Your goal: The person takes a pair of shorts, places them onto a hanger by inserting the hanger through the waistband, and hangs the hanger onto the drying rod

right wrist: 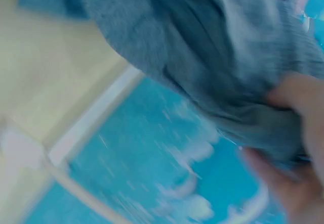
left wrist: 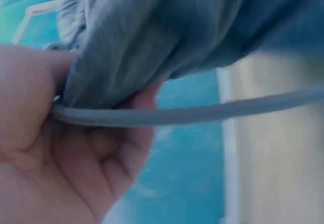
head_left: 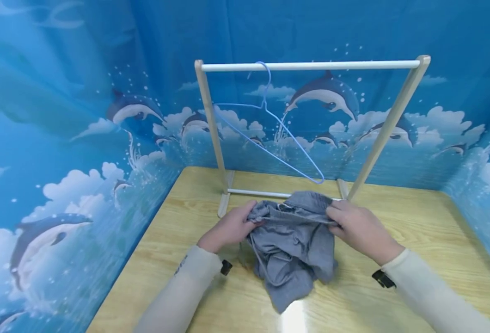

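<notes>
A crumpled grey garment with a gathered band, by its look a pair of shorts, hangs between both hands just above the table. My left hand pinches the left end of the band, thumb on top. At the right end, my right hand grips the band between thumb and fingers. A thin grey cord runs from the left palm in the left wrist view. Folds of the shorts fill the upper part of the right wrist view. Whether the legs touch the table cannot be told.
A rack with wooden posts and a white top rail stands behind the shorts. From the rail's left part hangs a blue hanger, tilted down to the right. Below is a wood-grain table; dolphin-print curtains surround it.
</notes>
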Available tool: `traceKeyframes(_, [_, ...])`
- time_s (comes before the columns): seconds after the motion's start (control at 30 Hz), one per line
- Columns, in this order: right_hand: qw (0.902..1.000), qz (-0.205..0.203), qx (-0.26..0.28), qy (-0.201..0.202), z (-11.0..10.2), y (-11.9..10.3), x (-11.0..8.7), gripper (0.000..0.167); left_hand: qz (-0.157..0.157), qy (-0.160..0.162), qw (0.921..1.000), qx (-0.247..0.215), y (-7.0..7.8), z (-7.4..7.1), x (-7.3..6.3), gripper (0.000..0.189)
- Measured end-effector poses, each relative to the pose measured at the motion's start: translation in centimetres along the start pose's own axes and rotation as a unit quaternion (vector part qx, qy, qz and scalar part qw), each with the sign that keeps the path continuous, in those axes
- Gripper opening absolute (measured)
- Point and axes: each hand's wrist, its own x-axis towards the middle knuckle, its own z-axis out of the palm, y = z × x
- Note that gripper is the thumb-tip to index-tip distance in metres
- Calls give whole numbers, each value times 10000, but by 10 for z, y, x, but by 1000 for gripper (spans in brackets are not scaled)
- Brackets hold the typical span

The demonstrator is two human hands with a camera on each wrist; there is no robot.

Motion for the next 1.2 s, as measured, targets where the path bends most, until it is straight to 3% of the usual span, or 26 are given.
traceKeyframes(0.07, [9949,-432,-388,826,-13,-2,2,18,160,348,9992,-89,9,-15,-6,13])
traceKeyframes(0.13, [9876,-808,-336,1302,-20,-6,1,24,424,454,9979,-156,14,-28,-15,11])
traceKeyframes(0.2, [9870,-1035,159,1216,-23,-11,-5,30,646,162,9977,-145,14,-39,-26,14])
traceKeyframes(0.23, [9869,-1126,504,1039,-22,-14,-10,23,673,-127,9975,-186,13,-42,-31,17])
traceKeyframes(0.3, [9851,-1051,1267,507,-20,-20,-19,8,488,-790,9953,-263,10,-45,-40,24])
traceKeyframes(0.33, [9844,-867,1511,253,-18,-22,-24,10,300,-1071,9935,-255,8,-44,-43,29])
traceKeyframes(0.43, [9875,58,1565,-196,-8,-25,-31,22,-403,-1379,9896,-18,8,-26,-44,48])
traceKeyframes(0.5, [9921,610,1046,-324,2,-23,-29,11,-807,-1331,9873,320,12,-6,-41,69])
traceKeyframes(0.53, [9931,788,782,-378,8,-21,-27,15,-1009,-1273,9854,517,15,7,-38,81])
traceKeyframes(0.63, [9960,761,211,-421,28,-12,-19,68,-1388,-1114,9778,1104,23,43,-30,106])
traceKeyframes(0.7, [9982,432,38,-425,38,-6,-11,95,-1335,-1051,9732,1548,28,62,-25,107])
traceKeyframes(0.77, [9987,100,8,-492,43,-5,-5,107,-1055,-1048,9673,2056,31,75,-20,95])
traceKeyframes(0.87, [9955,-48,317,-895,41,-8,3,100,-119,-1159,9521,2828,31,80,-15,58])
traceKeyframes(0.93, [9836,152,955,-1521,31,-13,5,87,522,-1334,9395,3111,28,76,-14,42])
traceKeyframes(1.03, [9366,681,2072,-2743,13,-22,7,67,1155,-1561,9315,3075,25,63,-14,45])
traceKeyframes(1.13, [8913,1196,2550,-3552,3,-34,10,49,1316,-1646,9451,2497,31,55,-14,46])
traceKeyframes(1.17, [8871,1270,2483,-3676,4,-38,11,46,1405,-1562,9499,2315,34,55,-14,42])
traceKeyframes(1.2, [8910,1304,2355,-3657,7,-42,12,44,1492,-1438,9537,2178,39,57,-13,37])
